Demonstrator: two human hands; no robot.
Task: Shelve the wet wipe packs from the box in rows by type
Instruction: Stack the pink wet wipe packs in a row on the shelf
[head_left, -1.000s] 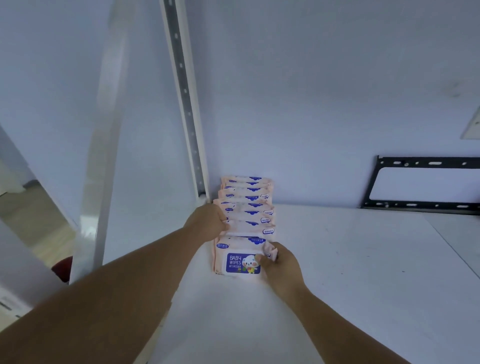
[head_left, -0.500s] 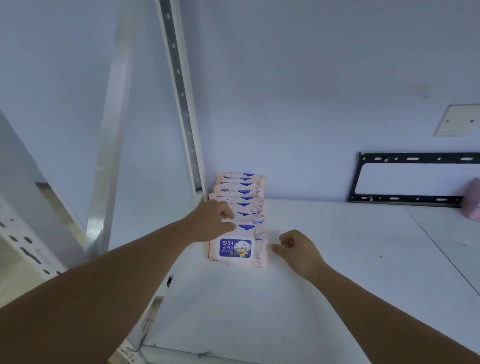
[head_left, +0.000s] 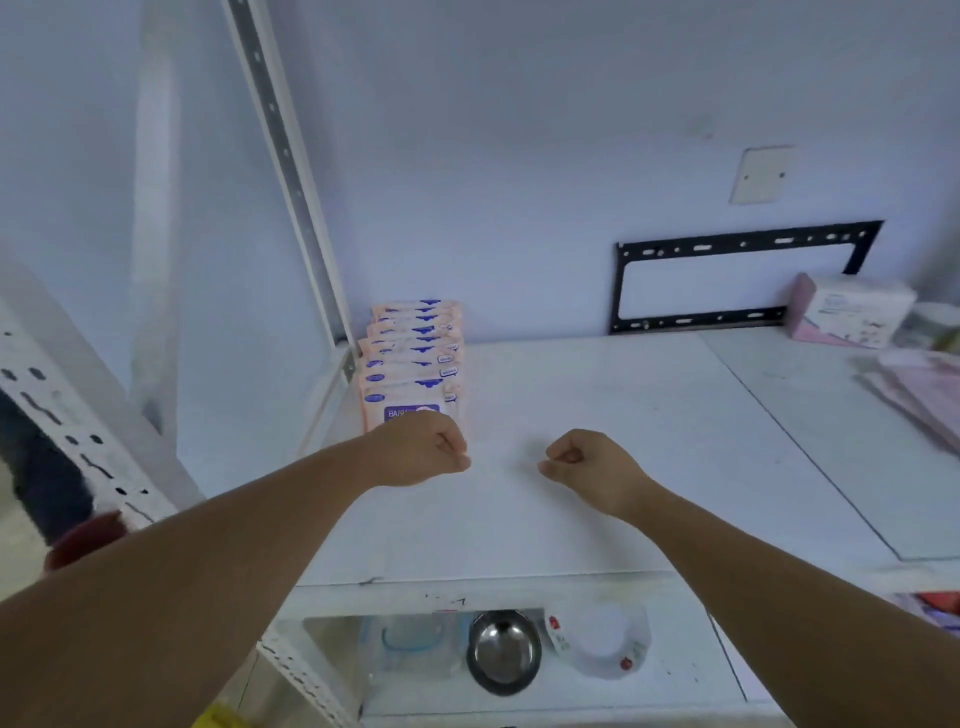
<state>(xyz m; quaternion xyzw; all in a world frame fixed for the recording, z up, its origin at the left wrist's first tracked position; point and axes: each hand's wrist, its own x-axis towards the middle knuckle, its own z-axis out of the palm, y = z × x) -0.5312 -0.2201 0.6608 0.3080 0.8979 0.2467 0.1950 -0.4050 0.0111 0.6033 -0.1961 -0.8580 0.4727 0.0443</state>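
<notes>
— How is the shelving coming along?

— One row of baby wipe packs (head_left: 413, 358) is standing in the back left corner of the shelf (head_left: 597, 509). It is running from the wall toward the front edge, every pack the same pink-and-blue type.

— And the hands?

— The left hand (head_left: 421, 454) is hovering just in front of the front pack, fingers curled into a fist and holding nothing. Whether it is touching that pack, I cannot tell. The right hand (head_left: 587, 465) is hanging beside it over the middle of the shelf, also curled and carrying nothing.

— So what is left?

— The box is not showing, so I am only guessing at the count. One type is lining up so far, and further rows are probably waiting their turn. A pink tissue pack (head_left: 852, 312) is sitting at the back right.
</notes>
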